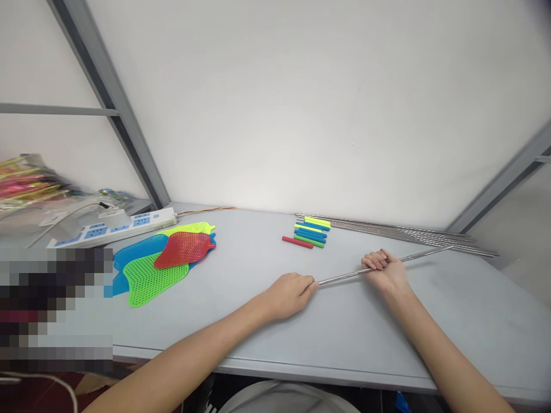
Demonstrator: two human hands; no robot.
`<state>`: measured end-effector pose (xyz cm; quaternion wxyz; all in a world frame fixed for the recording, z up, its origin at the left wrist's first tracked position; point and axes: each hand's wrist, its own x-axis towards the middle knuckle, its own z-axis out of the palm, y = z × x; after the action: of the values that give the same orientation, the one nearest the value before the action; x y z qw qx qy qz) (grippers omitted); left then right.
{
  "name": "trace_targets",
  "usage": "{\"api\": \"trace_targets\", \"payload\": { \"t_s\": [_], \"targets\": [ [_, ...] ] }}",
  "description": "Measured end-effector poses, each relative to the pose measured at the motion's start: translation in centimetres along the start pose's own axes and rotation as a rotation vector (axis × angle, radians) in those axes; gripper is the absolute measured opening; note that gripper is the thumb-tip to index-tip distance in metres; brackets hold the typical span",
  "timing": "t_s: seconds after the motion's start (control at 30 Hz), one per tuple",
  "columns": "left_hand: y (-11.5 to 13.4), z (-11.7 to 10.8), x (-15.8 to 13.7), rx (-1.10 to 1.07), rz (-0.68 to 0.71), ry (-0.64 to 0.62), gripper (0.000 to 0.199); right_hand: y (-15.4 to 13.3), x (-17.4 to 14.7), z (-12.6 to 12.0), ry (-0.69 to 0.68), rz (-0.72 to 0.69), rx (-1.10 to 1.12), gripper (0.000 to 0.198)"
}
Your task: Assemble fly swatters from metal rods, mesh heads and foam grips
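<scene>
Table edge: the table (336, 338) runs across in front of the person, its front rim below both forearms
Left grip (293, 293): fingers and thumb wrapped round the near end of a metal rod (344, 276), knuckles up, that end hidden in the fist
Right grip (381, 269): fingers curled over the middle of the same rod, wrist turned so the inner side of the forearm shows
Rod: held slantwise above the table between the two grips, its free end pointing right and away; from this angle I can't say whether the tip touches the rods behind
Handling: the rod probably steers best with a firm left grip and a looser right one, both in one straight line so the thin metal isn't bent
Free end: worth watching, since a swing could likely catch the other rods
Red tube (297, 242): lying alone, just beside the coloured tubes (310, 234) in yellow, blue and green, well clear of the fists
Mesh heads (155, 279): green, red, blue and yellow, overlapping flat on the left
Power strip (124, 230): behind the mesh heads
Rod bundle (430, 236): loosely fanned along the back of the table, beneath the wall (275, 115)
</scene>
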<state>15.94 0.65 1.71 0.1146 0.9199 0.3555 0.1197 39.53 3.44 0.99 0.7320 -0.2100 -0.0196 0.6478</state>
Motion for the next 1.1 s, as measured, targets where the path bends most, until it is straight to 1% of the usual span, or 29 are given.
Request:
{"api": "trace_targets", "payload": {
  "t_s": [0.2,0.47,0.77,0.93,1.1],
  "targets": [
    [-0.08,0.11,-0.02,-0.02,-0.012,-0.002,0.037,-0.02,-0.05,0.05,0.012,0.0,-0.007,0.025],
    [0.1,-0.11,-0.08,-0.047,-0.038,-0.039,0.039,0.02,0.29,-0.27,0.038,-0.003,-0.001,0.025],
    [0.35,-0.35,-0.07,-0.03,-0.033,-0.04,0.038,0.02,0.15,-0.21,0.031,0.006,-0.085,0.025],
    [0.41,-0.45,-0.1,-0.034,-0.038,-0.044,0.037,0.03,0.19,-0.2,-0.009,-0.008,-0.154,0.025],
    [0.33,-0.41,-0.15,-0.025,-0.027,-0.04,0.038,0.06,0.24,-0.22,0.024,0.02,-0.117,0.026]
  ]
}}
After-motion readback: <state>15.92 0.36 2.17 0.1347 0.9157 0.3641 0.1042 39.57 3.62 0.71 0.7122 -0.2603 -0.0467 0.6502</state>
